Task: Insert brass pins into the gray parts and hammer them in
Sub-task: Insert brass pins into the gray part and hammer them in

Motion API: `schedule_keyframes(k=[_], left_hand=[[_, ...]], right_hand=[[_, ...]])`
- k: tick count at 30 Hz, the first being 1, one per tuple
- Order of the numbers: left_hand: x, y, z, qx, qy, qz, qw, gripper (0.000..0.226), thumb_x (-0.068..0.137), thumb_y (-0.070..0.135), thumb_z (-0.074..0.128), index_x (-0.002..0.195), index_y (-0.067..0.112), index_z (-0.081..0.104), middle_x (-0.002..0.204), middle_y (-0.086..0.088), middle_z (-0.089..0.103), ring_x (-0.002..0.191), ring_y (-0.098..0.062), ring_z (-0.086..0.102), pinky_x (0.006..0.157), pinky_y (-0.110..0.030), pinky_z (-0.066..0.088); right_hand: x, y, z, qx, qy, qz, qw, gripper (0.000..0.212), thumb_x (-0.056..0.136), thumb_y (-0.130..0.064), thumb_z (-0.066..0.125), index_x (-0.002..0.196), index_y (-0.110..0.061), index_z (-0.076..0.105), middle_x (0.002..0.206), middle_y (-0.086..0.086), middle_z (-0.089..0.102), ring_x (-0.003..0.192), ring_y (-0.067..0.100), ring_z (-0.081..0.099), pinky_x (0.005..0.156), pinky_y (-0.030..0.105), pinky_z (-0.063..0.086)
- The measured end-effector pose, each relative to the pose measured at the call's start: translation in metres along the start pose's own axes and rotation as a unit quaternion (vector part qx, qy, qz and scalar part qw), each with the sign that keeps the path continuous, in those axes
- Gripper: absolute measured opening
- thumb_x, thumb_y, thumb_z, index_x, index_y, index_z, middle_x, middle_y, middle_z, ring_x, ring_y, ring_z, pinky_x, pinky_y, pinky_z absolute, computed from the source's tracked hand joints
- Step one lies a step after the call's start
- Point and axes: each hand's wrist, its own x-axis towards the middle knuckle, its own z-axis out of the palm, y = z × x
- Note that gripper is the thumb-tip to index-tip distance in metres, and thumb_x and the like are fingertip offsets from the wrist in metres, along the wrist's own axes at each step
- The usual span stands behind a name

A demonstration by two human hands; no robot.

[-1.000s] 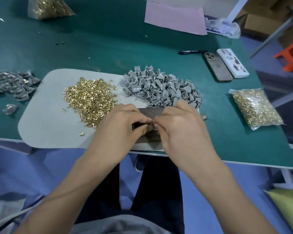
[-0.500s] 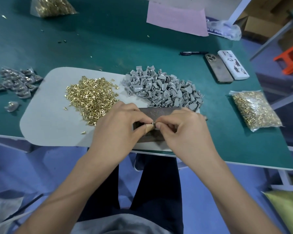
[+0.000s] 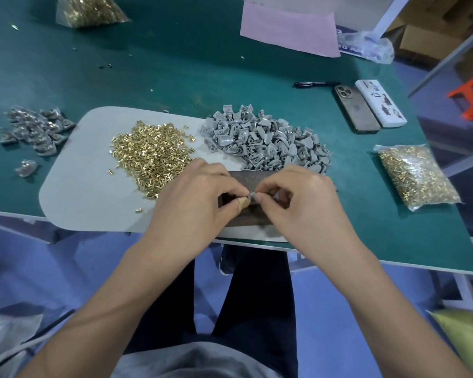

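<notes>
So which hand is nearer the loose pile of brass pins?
Left. The left hand lies against the loose brass pins pile's near right edge; the right hand is farther right, below the gray parts.
</notes>
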Motion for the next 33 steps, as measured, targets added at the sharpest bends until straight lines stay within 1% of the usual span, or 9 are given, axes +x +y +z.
schedule_keyframes(k=[6, 10, 14, 17, 19, 23, 26, 29, 33], left_hand=[[0.0, 0.001, 0.001, 0.012, -0.005, 0.017, 1.0, 0.009, 0.084, 0.037, 0.074, 0.091, 0.032, 0.076, 0.087, 0.015, 0.064, 0.09, -0.013, 0.051, 0.063, -0.037, 0.049], [0.001, -0.001, 0.001, 0.029, -0.002, 0.029, 0.999, 0.012, 0.084, 0.035, 0.071, 0.095, 0.033, 0.076, 0.09, 0.017, 0.064, 0.091, -0.013, 0.051, 0.061, -0.034, 0.048], [-0.001, 0.001, 0.004, 0.038, 0.01, 0.031, 0.999, 0.008, 0.086, 0.036, 0.072, 0.093, 0.035, 0.076, 0.088, 0.017, 0.063, 0.089, -0.011, 0.05, 0.058, -0.033, 0.047], [-0.002, 0.004, 0.007, 0.026, 0.021, 0.02, 0.999, 0.004, 0.085, 0.035, 0.072, 0.087, 0.035, 0.075, 0.086, 0.016, 0.062, 0.088, -0.011, 0.049, 0.06, -0.035, 0.048], [-0.002, 0.007, 0.01, 0.026, 0.026, 0.015, 0.999, 0.002, 0.085, 0.033, 0.073, 0.085, 0.034, 0.074, 0.086, 0.016, 0.062, 0.088, -0.01, 0.048, 0.061, -0.033, 0.047], [-0.001, 0.012, 0.013, 0.039, 0.024, 0.017, 0.999, 0.002, 0.084, 0.031, 0.072, 0.085, 0.033, 0.074, 0.086, 0.016, 0.061, 0.088, -0.008, 0.046, 0.06, -0.031, 0.045], [0.0, 0.014, 0.014, 0.045, 0.022, 0.016, 0.999, 0.002, 0.085, 0.031, 0.072, 0.084, 0.033, 0.073, 0.087, 0.015, 0.061, 0.089, -0.007, 0.046, 0.059, -0.03, 0.043], [0.0, 0.015, 0.015, 0.051, 0.029, 0.02, 0.998, 0.001, 0.085, 0.032, 0.072, 0.084, 0.032, 0.073, 0.086, 0.015, 0.061, 0.089, -0.007, 0.046, 0.057, -0.028, 0.04], [0.001, 0.012, 0.015, 0.06, 0.027, 0.027, 0.997, 0.003, 0.086, 0.032, 0.072, 0.086, 0.033, 0.074, 0.084, 0.016, 0.06, 0.089, -0.007, 0.045, 0.054, -0.025, 0.031]], right_hand=[[0.008, -0.006, 0.002, -0.066, -0.062, -0.082, 0.992, 0.012, 0.084, 0.0, 0.065, 0.076, -0.008, 0.068, 0.079, 0.001, 0.051, 0.072, 0.021, 0.053, 0.067, 0.034, 0.042], [0.011, 0.001, 0.002, -0.055, -0.057, -0.069, 0.994, 0.015, 0.085, -0.003, 0.067, 0.071, -0.011, 0.066, 0.072, -0.006, 0.045, 0.068, 0.012, 0.045, 0.064, 0.02, 0.033], [0.0, 0.005, 0.008, -0.015, -0.001, -0.043, 0.999, 0.011, 0.084, -0.003, 0.074, 0.077, -0.012, 0.074, 0.075, -0.004, 0.056, 0.069, 0.006, 0.047, 0.067, 0.012, 0.034], [-0.02, 0.021, 0.003, 0.065, 0.106, 0.036, 0.992, 0.006, 0.087, -0.017, 0.079, 0.092, -0.021, 0.079, 0.088, -0.008, 0.065, 0.078, -0.002, 0.057, 0.073, 0.008, 0.039], [-0.038, 0.04, -0.003, 0.048, 0.186, 0.121, 0.974, 0.006, 0.092, -0.024, 0.074, 0.098, -0.026, 0.074, 0.094, -0.007, 0.063, 0.087, 0.001, 0.057, 0.079, 0.017, 0.044], [-0.063, 0.071, -0.001, -0.068, 0.096, 0.291, 0.95, 0.033, 0.093, -0.041, 0.071, 0.115, -0.017, 0.065, 0.105, 0.005, 0.059, 0.103, 0.028, 0.052, 0.085, 0.041, 0.044], [-0.066, 0.075, 0.001, -0.079, 0.062, 0.287, 0.953, 0.024, 0.099, -0.031, 0.064, 0.114, -0.012, 0.062, 0.102, 0.008, 0.057, 0.096, 0.034, 0.054, 0.074, 0.04, 0.038], [-0.064, 0.074, -0.004, -0.12, 0.1, 0.292, 0.943, 0.024, 0.107, -0.029, 0.046, 0.108, -0.009, 0.059, 0.104, 0.014, 0.054, 0.083, 0.041, 0.053, 0.068, 0.043, 0.038], [-0.061, 0.065, -0.026, 0.019, 0.151, 0.238, 0.959, 0.041, 0.107, -0.037, 0.046, 0.082, -0.009, 0.061, 0.074, 0.009, 0.062, 0.068, 0.028, 0.053, 0.059, 0.039, 0.04]])
